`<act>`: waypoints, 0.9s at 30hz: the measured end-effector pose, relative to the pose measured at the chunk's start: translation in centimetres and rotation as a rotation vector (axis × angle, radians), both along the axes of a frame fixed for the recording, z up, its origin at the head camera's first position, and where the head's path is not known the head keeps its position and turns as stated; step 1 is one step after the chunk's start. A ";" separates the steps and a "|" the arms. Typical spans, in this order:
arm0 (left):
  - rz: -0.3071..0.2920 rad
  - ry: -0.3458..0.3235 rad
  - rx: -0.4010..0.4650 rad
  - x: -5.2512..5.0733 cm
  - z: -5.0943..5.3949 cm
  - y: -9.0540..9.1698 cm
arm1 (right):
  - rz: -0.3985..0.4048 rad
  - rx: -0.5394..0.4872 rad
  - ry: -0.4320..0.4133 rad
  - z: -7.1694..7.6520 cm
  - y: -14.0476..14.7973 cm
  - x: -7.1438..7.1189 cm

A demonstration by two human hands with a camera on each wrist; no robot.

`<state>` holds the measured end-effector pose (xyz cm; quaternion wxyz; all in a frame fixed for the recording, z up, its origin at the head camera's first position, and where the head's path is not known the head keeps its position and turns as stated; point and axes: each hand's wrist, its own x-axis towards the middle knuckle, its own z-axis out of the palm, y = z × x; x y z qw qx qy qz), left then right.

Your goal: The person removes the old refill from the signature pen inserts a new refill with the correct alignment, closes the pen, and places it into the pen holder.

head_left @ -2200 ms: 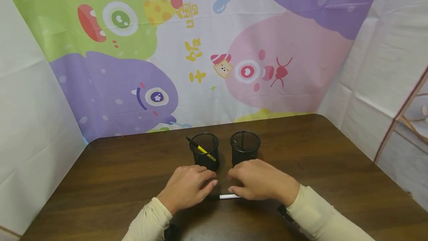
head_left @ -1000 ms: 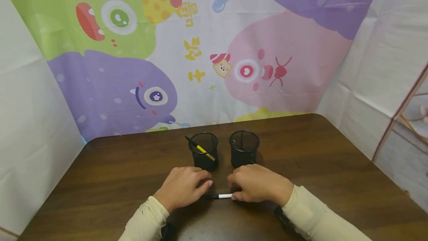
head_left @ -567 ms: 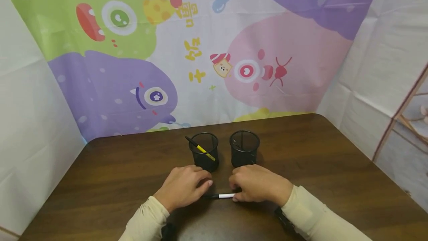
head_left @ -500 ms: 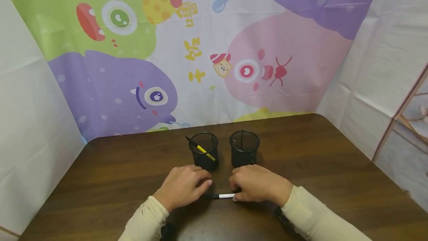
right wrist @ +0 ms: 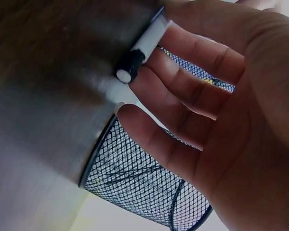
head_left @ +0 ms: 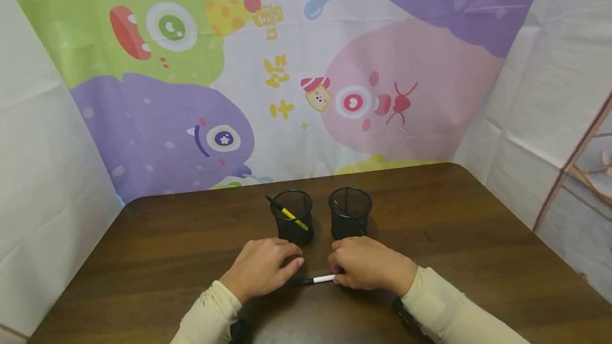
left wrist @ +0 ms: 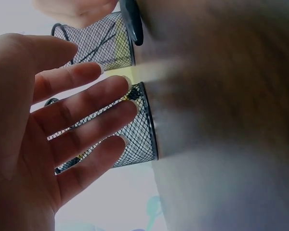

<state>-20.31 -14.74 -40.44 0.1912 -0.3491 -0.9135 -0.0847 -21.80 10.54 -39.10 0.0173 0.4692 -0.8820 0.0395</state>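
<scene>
A marker point(head_left: 322, 279) with a white barrel and a black cap lies low over the table, its right end slightly raised. My right hand point(head_left: 370, 264) pinches the white end between thumb and fingertips; the right wrist view shows the marker's black-rimmed end point(right wrist: 127, 70) by the fingers. My left hand point(head_left: 268, 267) rests beside the black cap, fingers loosely extended, holding nothing. In the left wrist view the dark cap point(left wrist: 131, 24) appears above the spread fingers. Behind the hands stand two black mesh pen cups, a left one point(head_left: 296, 232) and a right one point(head_left: 349, 227).
A yellow pen point(head_left: 292, 217) with a black end leans in the left cup. Thin dark items, hard to make out, show inside the right cup. The brown wooden table point(head_left: 191, 238) meets a printed cartoon cloth point(head_left: 287, 142) at its back edge.
The right hand shifted slightly left earlier on, then stayed near the marker's white end. Since half a second ago that end has risen a little. The left hand has barely moved.
</scene>
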 end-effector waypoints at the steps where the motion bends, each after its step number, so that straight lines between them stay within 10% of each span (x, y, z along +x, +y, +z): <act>1: 0.001 -0.002 0.002 0.0 0.0 0.0 | 0.007 -0.005 0.003 0.0 0.0 0.0; 27: -0.039 -0.042 -0.010 0.1 -0.2 0.2 | 0.025 -0.015 0.020 -0.4 0.1 -0.3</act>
